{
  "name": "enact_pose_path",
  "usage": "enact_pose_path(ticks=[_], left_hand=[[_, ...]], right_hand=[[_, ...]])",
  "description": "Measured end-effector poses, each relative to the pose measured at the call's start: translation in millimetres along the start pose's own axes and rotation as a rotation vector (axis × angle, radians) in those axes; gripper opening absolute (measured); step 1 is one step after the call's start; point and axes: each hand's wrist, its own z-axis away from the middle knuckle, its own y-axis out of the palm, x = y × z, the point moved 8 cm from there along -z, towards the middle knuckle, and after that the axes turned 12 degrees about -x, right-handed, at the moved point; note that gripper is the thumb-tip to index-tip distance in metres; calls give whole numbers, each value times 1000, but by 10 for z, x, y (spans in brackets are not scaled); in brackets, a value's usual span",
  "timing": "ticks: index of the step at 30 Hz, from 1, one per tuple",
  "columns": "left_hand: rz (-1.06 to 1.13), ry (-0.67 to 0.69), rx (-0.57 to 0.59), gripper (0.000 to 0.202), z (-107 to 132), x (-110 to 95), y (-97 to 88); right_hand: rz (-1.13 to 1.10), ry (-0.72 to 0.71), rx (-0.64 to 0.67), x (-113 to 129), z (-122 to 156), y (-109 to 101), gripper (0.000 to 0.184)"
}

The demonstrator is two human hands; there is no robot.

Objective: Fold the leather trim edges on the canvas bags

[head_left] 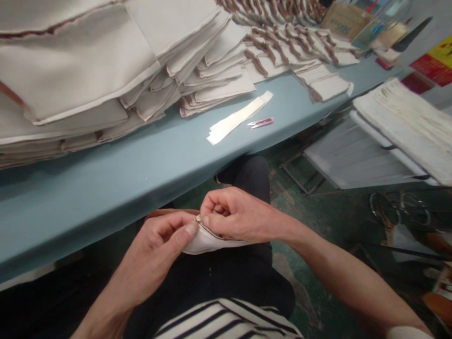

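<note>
Over my lap I hold a white fabric piece [206, 242] with a brown edge, folded so that its full shape is hidden. My left hand [164, 238] pinches its edge between thumb and fingers. Right beside it, my right hand [229, 214] is closed on the same edge, fingertips nearly touching the left thumb. Whatever small detail lies between the fingertips is too small to make out. On the table ahead lie pink-handled thread snips [262, 123] beside a fanned stack of cream strips [238, 117].
A blue-covered table [116, 188] runs across in front of me. Tall piles of white fabric pieces [88, 70] stand at its left, with brown-edged stacks [282, 47] farther back. To the right, a rack [335, 155] carries more white cloth [406, 122]. Scissors [384, 212] are lower right.
</note>
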Motion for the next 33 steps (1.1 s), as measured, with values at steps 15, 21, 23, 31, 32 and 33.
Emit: enact_pose_path(ticks=[15, 21, 23, 31, 32, 33], left_hand=[[-393, 368, -135, 26, 81, -387, 55], [-524, 514, -236, 24, 132, -460, 108], [-535, 517, -247, 26, 129, -465, 128], [-389, 286, -229, 33, 10, -286, 139], [-355, 260, -218, 34, -3, -257, 145], [-322, 238, -209, 34, -13, -231, 146]], right_hand=[[863, -327, -194, 465, 288, -65, 12], [891, -397, -223, 518, 304, -53, 17], [825, -391, -235, 503, 290, -61, 20], [433, -222, -275, 222, 214, -106, 17], [422, -209, -270, 205, 212, -106, 16], [416, -198, -265, 197, 211, -107, 16]])
